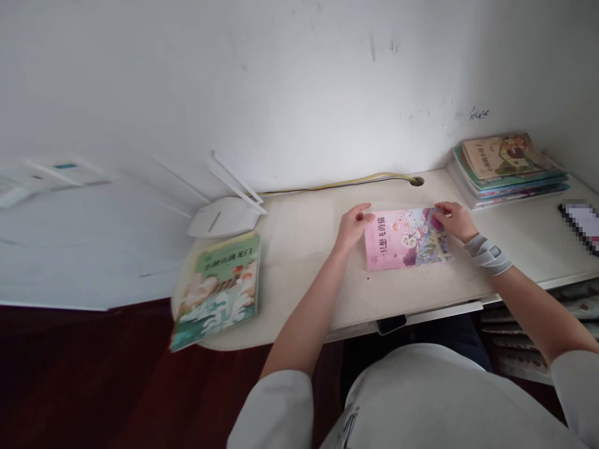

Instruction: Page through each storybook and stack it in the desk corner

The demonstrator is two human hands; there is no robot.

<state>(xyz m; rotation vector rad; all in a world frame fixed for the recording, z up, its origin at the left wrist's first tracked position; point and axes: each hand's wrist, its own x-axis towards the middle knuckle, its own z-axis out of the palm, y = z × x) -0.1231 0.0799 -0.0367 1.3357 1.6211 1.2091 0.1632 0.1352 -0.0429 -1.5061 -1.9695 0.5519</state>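
Observation:
A pink illustrated book lies flat on the pale desk. My left hand grips its left edge, fingers curled round the upper left corner. My right hand, with a grey wrap on the wrist, pinches the book's upper right corner. Both forearms reach in from the bottom of the view.
A green book lies at the desk's left front edge, partly overhanging. A white router with antennas stands behind it. A stack of books sits at the back right. A cable runs along the wall to a desk hole.

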